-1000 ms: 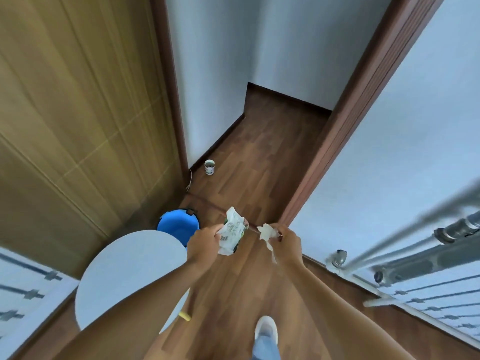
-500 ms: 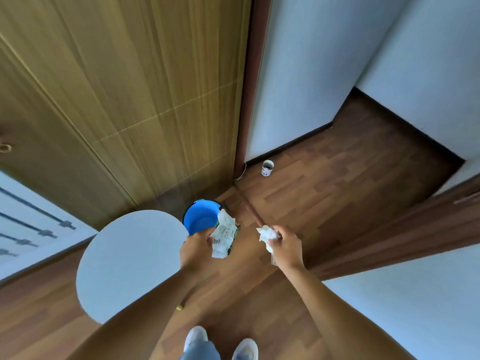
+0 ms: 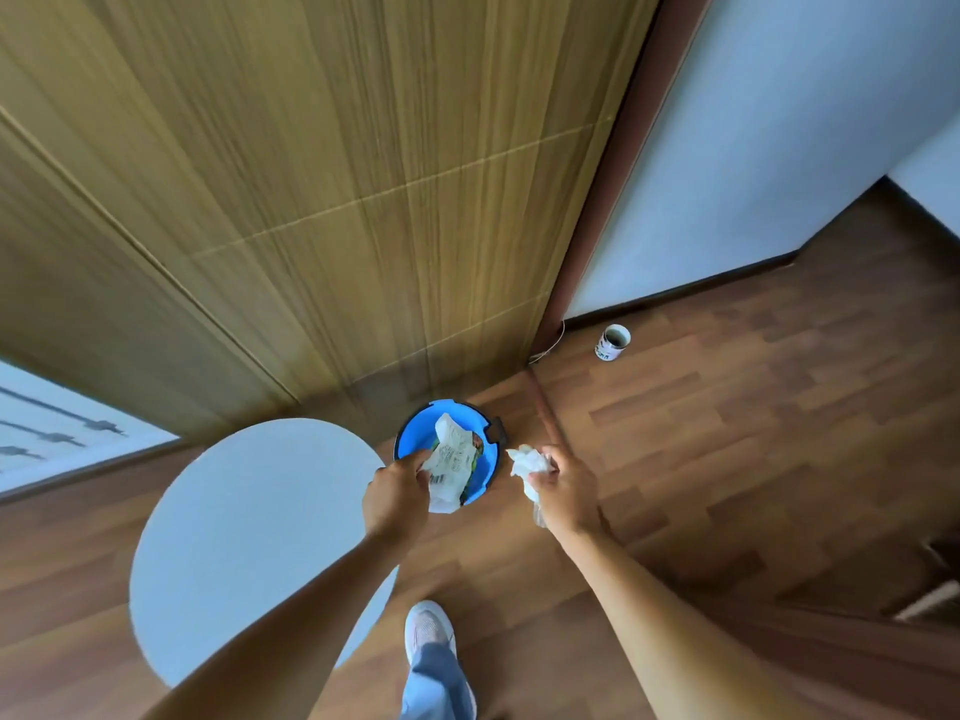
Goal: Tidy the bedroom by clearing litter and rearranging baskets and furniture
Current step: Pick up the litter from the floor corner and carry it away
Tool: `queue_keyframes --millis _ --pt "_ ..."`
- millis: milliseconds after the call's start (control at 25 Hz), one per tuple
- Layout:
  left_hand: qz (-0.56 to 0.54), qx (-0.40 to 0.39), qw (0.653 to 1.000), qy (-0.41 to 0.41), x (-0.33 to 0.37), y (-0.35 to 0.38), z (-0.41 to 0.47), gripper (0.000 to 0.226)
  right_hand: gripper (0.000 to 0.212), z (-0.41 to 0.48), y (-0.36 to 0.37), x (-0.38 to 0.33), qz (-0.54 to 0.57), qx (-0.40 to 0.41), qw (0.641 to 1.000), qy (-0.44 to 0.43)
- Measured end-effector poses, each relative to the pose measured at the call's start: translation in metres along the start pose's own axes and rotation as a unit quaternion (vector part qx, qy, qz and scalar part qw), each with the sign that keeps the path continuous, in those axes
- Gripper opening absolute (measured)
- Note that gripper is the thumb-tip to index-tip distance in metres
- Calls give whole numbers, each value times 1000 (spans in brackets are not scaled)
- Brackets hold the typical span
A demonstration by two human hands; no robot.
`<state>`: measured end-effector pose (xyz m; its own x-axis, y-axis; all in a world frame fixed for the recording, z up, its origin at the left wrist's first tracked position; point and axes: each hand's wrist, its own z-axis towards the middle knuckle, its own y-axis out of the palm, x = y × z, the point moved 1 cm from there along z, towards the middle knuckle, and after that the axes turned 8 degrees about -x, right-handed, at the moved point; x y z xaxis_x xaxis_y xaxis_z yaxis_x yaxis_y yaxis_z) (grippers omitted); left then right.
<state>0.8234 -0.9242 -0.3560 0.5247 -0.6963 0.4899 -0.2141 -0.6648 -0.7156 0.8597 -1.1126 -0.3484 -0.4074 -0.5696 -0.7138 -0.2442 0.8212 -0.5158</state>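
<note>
A blue bin (image 3: 415, 433) with a black rim stands on the wood floor at the foot of a wooden door. My left hand (image 3: 397, 496) grips a crumpled white and green wrapper (image 3: 453, 462) right over the bin's opening. My right hand (image 3: 563, 485) holds a wad of white tissue (image 3: 527, 462) just to the right of the bin, above the floor.
A round white tabletop (image 3: 249, 532) lies left of the bin, under my left arm. A small tin can (image 3: 613, 343) stands on the floor by the white wall (image 3: 753, 148). The wooden door (image 3: 311, 174) fills the upper left. My shoe (image 3: 428, 628) is on the floor below.
The view has swung left and closer to the bin. Both hands with their litter have moved towards it, and the wrapper now hangs over the opening.
</note>
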Motion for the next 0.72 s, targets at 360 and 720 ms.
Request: queue_keyframes --millis 360,720 --pt "-7 3 997 -79 -30 81 109 43 31 132 93 62 8 -88 995 46" --pt "-82 11 985 -150 -56 151 205 48 26 230 166 115 -14 -163 985 57"
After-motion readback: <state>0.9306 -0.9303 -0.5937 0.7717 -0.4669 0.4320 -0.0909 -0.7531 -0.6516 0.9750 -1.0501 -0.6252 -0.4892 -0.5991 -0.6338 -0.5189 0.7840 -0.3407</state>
